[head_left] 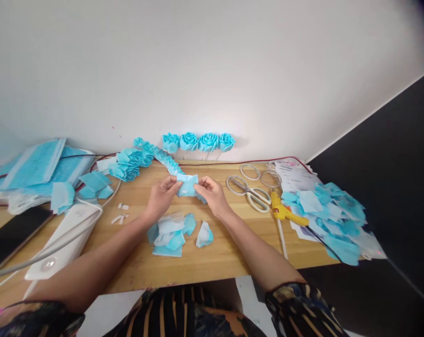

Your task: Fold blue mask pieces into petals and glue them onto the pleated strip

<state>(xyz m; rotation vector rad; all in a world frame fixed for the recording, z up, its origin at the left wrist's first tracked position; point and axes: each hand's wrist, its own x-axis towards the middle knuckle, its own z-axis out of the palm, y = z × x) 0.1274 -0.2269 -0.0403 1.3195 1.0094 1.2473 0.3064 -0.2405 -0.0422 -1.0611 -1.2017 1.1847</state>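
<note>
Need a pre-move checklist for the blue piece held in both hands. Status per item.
1. Grip: left hand and right hand both pinch the blue piece: ok.
2. Whether the blue piece is joined to the ruffled strip behind it: cannot tell.
3. Supply: pile of cut pieces lies just in front of the hands: ok.
4. Tools: glue gun and scissors lie right of the right hand, uncovered: ok.
5. Whether the glue gun is hot: cannot tell.

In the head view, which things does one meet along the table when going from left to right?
white device → left hand → blue piece, held by both hands → right hand → scissors → yellow glue gun → heap of blue scraps
</note>
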